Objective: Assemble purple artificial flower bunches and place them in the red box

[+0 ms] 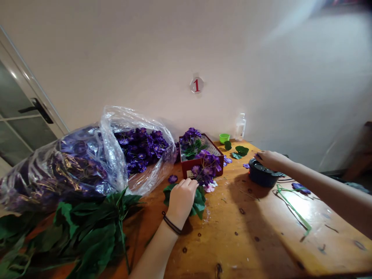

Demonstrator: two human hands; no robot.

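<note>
My left hand (182,197) rests on the wooden table (247,232) with its fingers curled closed around the base of a purple artificial flower sprig (207,167) that has green leaves (198,201) under it. The sprig leans against a red box (200,162) holding more purple flowers. My right hand (269,158) reaches far right and lies over the rim of a small dark round pot (263,175); its fingers are bent down over the pot, and whether they hold anything is hidden.
A large clear plastic bag (95,162) full of purple flowers lies at the left, with a pile of green leafy stems (87,228) in front. A green cup (224,137), a clear bottle (240,127), loose leaves (240,151) and a green strip (292,207) lie around.
</note>
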